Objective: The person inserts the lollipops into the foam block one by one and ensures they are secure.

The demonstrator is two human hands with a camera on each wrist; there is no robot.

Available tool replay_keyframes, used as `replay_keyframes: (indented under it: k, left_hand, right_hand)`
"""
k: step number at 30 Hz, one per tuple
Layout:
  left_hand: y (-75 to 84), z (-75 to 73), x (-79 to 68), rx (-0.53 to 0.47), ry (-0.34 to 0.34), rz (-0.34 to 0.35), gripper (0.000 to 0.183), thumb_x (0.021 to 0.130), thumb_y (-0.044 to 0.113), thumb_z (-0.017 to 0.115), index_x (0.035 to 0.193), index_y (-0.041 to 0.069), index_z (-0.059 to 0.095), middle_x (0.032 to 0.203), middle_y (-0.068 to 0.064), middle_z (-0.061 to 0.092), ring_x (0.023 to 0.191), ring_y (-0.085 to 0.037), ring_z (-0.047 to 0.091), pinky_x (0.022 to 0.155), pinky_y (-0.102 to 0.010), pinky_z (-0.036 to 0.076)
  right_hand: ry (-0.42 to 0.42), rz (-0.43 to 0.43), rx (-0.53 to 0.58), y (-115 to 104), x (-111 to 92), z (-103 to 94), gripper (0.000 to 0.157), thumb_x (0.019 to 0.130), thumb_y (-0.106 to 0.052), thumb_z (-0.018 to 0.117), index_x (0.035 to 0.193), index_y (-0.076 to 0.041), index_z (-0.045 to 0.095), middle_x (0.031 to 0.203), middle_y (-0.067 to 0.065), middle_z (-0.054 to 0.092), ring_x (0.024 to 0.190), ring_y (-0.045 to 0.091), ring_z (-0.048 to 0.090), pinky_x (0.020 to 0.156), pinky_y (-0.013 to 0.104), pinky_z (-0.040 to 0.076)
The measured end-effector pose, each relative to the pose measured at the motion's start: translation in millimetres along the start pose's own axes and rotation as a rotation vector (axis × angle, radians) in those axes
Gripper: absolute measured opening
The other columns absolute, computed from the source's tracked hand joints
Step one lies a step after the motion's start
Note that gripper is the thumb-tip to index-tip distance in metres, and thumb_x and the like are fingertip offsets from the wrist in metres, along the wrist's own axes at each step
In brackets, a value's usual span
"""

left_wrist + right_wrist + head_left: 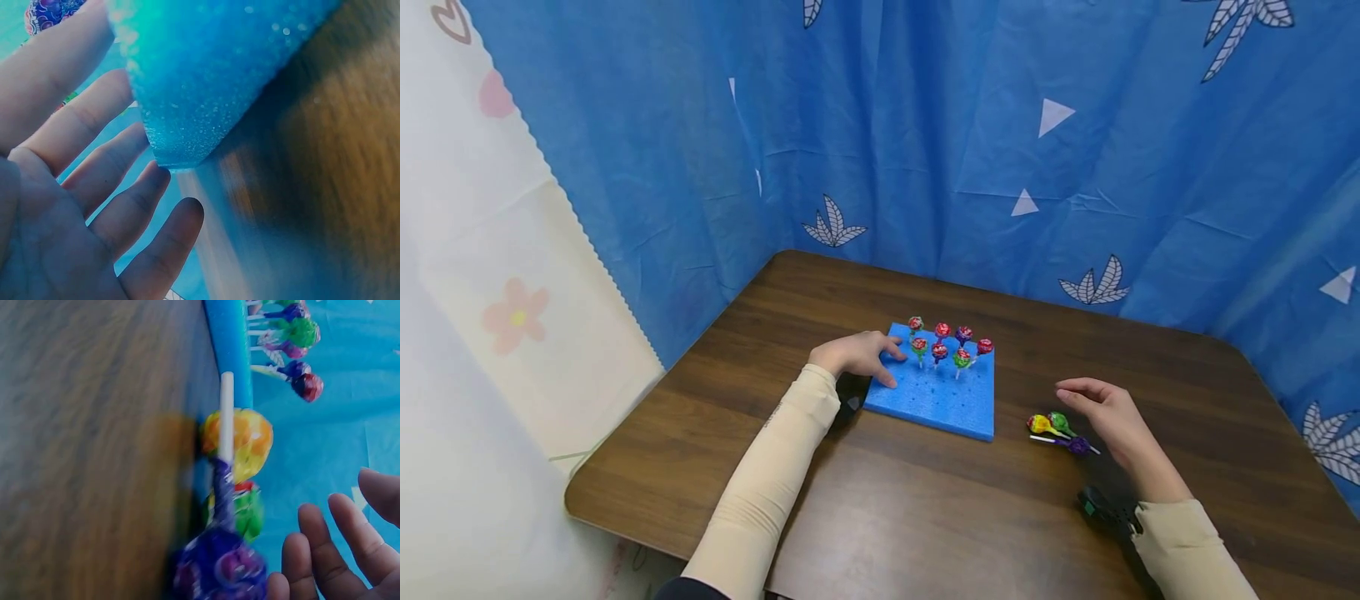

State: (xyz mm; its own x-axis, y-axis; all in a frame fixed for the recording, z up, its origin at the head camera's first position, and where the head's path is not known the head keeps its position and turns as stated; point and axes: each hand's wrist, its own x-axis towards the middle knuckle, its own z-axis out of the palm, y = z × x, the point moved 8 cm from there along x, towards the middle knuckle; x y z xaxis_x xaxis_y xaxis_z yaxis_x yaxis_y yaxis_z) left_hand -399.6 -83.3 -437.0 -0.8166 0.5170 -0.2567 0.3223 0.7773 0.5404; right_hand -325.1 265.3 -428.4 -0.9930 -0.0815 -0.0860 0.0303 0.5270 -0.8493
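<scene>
A blue foam board (936, 408) with rows of small holes lies on the table. Several wrapped lollipops (939, 352) stand upright by their sticks in its far part, some leaning. My left hand (859, 353) rests at the board's left edge, fingers spread; the left wrist view shows fingertips (140, 134) against the foam side. To the right of the board lie three loose lollipops: yellow (1039, 424), green (1060, 422) and purple (1078, 446). My right hand (1108, 412) hovers just right of them, fingers loosely bent and holding nothing. In the right wrist view the purple one is closest.
The brown wooden table (910, 517) has rounded corners. A blue curtain (925, 167) with leaf and triangle prints hangs behind it, and a pale flowered cloth (512, 250) hangs on the left. A dark wrist device (1097, 505) sits by the right sleeve.
</scene>
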Motion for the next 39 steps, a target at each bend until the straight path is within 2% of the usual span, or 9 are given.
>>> replay_keyframes:
  k: [3,5,15,18,20,23,29,34,39]
  left_hand:
    - [0.5,0.0,-1.0,-0.002,0.000,0.005,0.055,0.088,0.033,0.077,0.139,0.019,0.062,0.165,-0.002,0.030,0.155,-0.032,0.019,0.122,-0.055,0.025]
    - [1.1,0.0,-1.7,0.001,0.000,0.007,0.055,0.088,0.033,0.077,0.139,0.019,0.062,0.165,-0.002,0.031,0.155,-0.033,0.020,0.122,-0.055,0.025]
    - [1.3,-0.6,-2.7,0.006,0.007,0.001,0.054,0.088,0.033,0.077,0.139,0.020,0.062,0.165,-0.001,0.031,0.155,-0.032,0.021,0.122,-0.054,0.026]
    - [0.8,0.0,-3.0,-0.002,0.005,-0.001,0.055,0.088,0.033,0.077,0.139,0.020,0.062,0.165,0.000,0.031,0.155,-0.032,0.020,0.122,-0.055,0.026]
    - [0.8,0.2,-3.2,-0.003,0.005,-0.001,0.055,0.088,0.032,0.077,0.139,0.020,0.062,0.165,0.000,0.031,0.155,-0.032,0.021,0.122,-0.055,0.026]
    - [1.4,-0.1,-3.3,-0.002,0.005,0.000,0.055,0.088,0.032,0.077,0.139,0.020,0.061,0.165,0.000,0.031,0.155,-0.032,0.021,0.122,-0.055,0.027]
    - [1.9,0.5,-2.6,0.002,0.004,0.003,0.055,0.088,0.032,0.077,0.140,0.020,0.061,0.165,-0.001,0.031,0.155,-0.032,0.021,0.122,-0.055,0.027]
    - [1.9,0.7,-2.9,0.004,0.003,0.000,0.055,0.088,0.033,0.077,0.139,0.020,0.061,0.165,0.000,0.030,0.155,-0.031,0.020,0.122,-0.054,0.026]
    - [1.6,0.1,-2.3,0.007,0.009,-0.001,0.055,0.088,0.033,0.077,0.139,0.020,0.062,0.165,0.000,0.031,0.155,-0.031,0.021,0.122,-0.054,0.026]
  right_hand:
    - [-0.009,0.020,-0.018,8,0,0.2,0.059,0.100,-0.042,0.059,0.136,0.005,0.054,0.134,0.017,0.056,0.124,0.031,0.049,0.112,0.066,0.032]
    - [-0.015,0.026,-0.026,12,0,0.1,0.059,0.101,-0.040,0.058,0.137,0.006,0.053,0.141,0.026,0.049,0.129,0.039,0.045,0.112,0.067,0.031]
    - [-0.077,0.065,-0.105,26,-1,0.5,0.057,0.101,-0.035,0.060,0.140,0.006,0.050,0.149,0.032,0.042,0.129,0.044,0.046,0.108,0.066,0.036]
    - [-0.098,0.067,-0.127,29,-1,2.0,0.056,0.101,-0.033,0.061,0.140,0.005,0.051,0.148,0.031,0.044,0.124,0.038,0.053,0.106,0.059,0.042]
    - [-0.113,0.053,-0.139,30,-1,3.2,0.054,0.100,-0.031,0.061,0.139,0.006,0.052,0.145,0.031,0.048,0.115,0.025,0.059,0.100,0.048,0.050]
    - [-0.130,0.040,-0.152,29,-3,4.9,0.053,0.100,-0.030,0.062,0.138,0.006,0.053,0.142,0.029,0.051,0.107,0.013,0.060,0.093,0.039,0.053]
    - [-0.153,0.028,-0.164,27,-4,7.3,0.048,0.101,-0.024,0.061,0.136,0.007,0.054,0.141,0.031,0.052,0.111,0.023,0.061,0.089,0.035,0.053]
    - [-0.176,0.012,-0.156,27,-4,9.7,0.043,0.101,-0.018,0.060,0.134,0.008,0.056,0.136,0.031,0.055,0.102,0.018,0.062,0.081,0.028,0.054]
    - [-0.183,0.011,-0.156,27,-3,10.5,0.043,0.100,-0.017,0.062,0.134,0.009,0.055,0.132,0.030,0.057,0.098,0.017,0.062,0.078,0.027,0.054]
